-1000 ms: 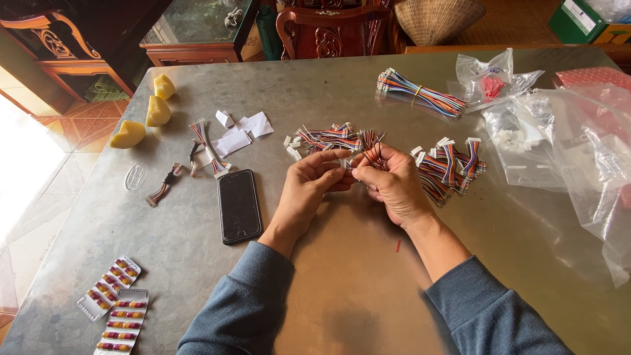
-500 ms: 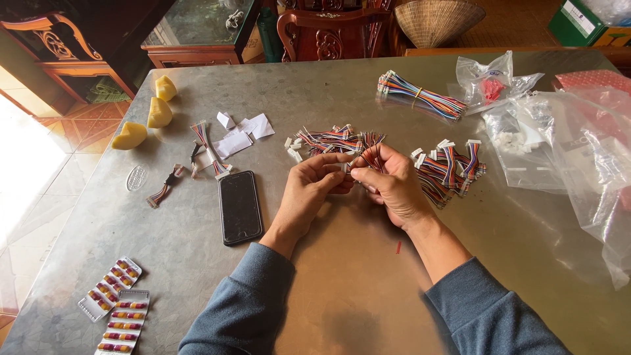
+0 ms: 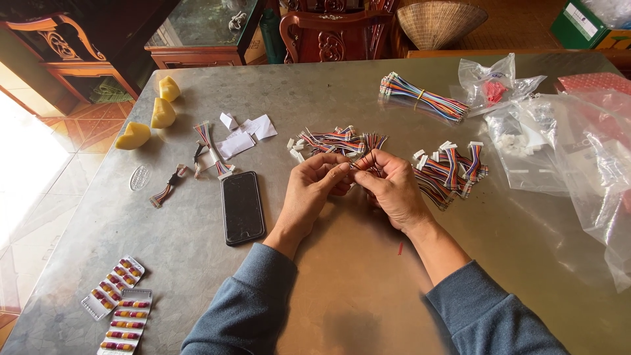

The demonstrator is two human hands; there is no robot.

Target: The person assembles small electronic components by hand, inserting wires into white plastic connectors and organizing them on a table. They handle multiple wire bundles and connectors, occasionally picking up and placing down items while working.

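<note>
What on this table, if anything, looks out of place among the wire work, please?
Three yellow fruit pieces at the far left corner and two pill strips at the near left edge sit apart from the coloured wire bundles. A small red scrap lies loose near the right forearm.

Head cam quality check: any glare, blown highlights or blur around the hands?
Head view: daylight blows out the tiled floor at the left edge; the grey metal tabletop carries a soft sheen, no hard glare. Left hand and right hand are sharp on the thin multicoloured wire bundle. The clear plastic bags at right glint. Table edges bow slightly, wide-angle.
</note>
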